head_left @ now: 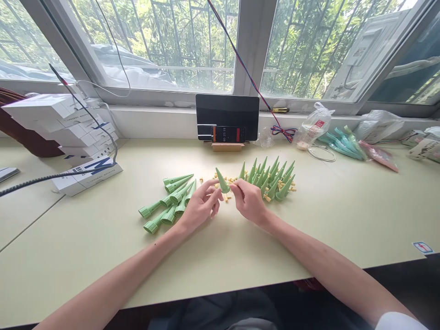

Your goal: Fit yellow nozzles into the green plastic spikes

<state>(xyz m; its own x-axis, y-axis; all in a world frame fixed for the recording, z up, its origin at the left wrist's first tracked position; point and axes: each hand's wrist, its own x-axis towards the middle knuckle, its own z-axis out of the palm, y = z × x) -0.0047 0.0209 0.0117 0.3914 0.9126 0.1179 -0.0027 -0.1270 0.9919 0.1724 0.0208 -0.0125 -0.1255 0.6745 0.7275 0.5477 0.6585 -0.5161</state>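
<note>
From my remote seat, I watch the left hand [201, 204] pinch one green cone [222, 180] above the pale table [220, 256], while the right hand [250, 200] holds thumb and forefinger together at its base, on what I cannot tell. I count about nine lying cones [151, 226] to the left, over a dozen upright cones [274, 170] to the right, too overlapped to tally, and one phone [228, 134] behind

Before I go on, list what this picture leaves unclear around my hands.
Head view, all:
1. Right hand: curled fingers partly hidden behind its back.
2. Whether it pinches anything beside the green cone: too small.
3. Yellow pieces: partly hidden behind cone and hand.
4. White sleeve: cut off by bottom edge.
</note>
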